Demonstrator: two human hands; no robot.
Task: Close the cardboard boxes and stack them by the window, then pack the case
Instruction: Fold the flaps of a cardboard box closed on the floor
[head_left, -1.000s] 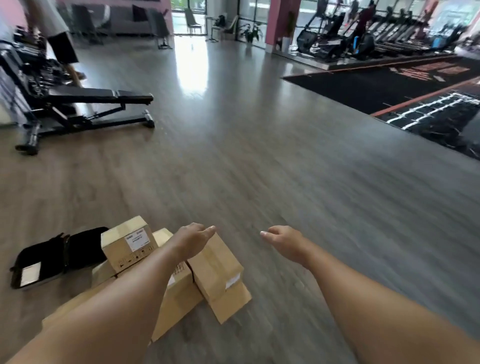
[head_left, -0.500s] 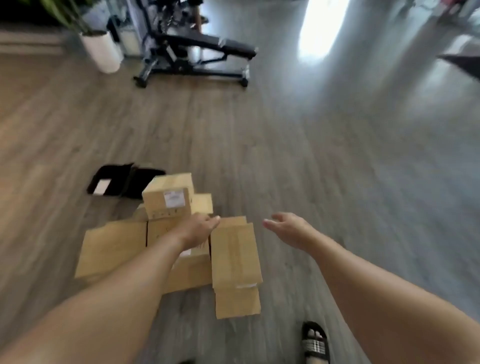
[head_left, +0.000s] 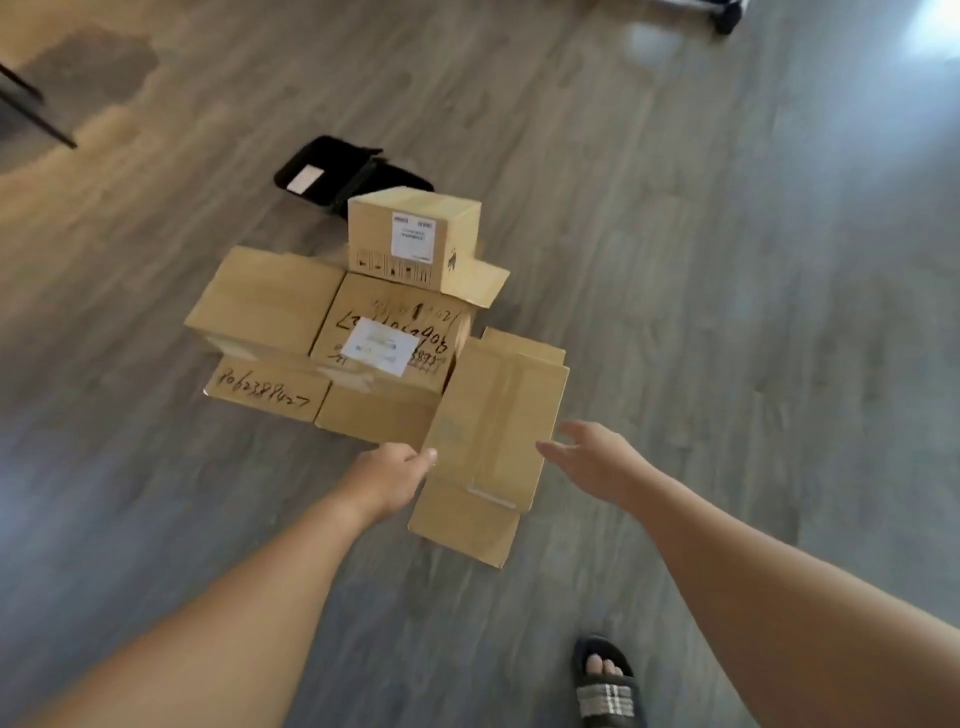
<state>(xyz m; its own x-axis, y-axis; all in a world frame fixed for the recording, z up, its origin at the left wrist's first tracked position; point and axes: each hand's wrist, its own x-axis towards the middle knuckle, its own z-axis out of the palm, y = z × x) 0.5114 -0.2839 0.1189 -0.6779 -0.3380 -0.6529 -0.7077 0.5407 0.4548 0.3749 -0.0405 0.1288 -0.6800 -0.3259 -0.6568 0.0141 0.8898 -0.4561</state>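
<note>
Cardboard box (head_left: 493, 415) at frame centre: your left hand (head_left: 387, 475) and right hand (head_left: 597, 462) flank it, fingers loose, holding nothing.

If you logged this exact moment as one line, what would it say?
step: reaching for boxes | left hand: open, at long box edge | right hand: open, beside it | black case: open on floor

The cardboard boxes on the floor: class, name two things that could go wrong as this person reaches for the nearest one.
1. The nearest box has a loose flap at its near end; gripped there by the left hand and right hand, it could bend or spill.
2. The small labelled box sits on top of the pile; a nudge might topple it toward the open black case.
</note>
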